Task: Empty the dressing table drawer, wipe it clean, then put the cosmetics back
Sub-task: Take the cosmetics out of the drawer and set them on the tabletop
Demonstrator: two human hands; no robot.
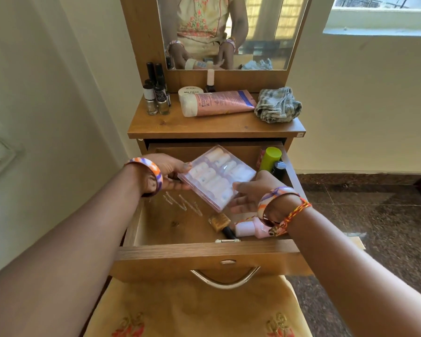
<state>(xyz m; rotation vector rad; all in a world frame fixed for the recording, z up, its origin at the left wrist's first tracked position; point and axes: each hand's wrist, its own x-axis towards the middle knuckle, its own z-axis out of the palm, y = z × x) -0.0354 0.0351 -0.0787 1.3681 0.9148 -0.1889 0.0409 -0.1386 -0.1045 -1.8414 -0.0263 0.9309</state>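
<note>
The wooden drawer (204,255) of the dressing table stands pulled out. Above it I hold a clear plastic box (216,177) of small pale bottles, tilted. My left hand (167,172) grips its left corner. My right hand (252,193) holds its near right edge with thumb on top and fingers beneath. In the drawer lie hairpins (182,201), a gold-capped bottle (223,224), a pink bottle (252,228), and at the back right a green-capped bottle (270,158) beside a dark bottle (278,169).
On the tabletop (216,126) stand several nail polish bottles (157,96) at the left, a white jar (190,91), a pink tube (219,103) lying flat, and a crumpled grey cloth (277,105) at the right. A mirror (229,30) rises behind.
</note>
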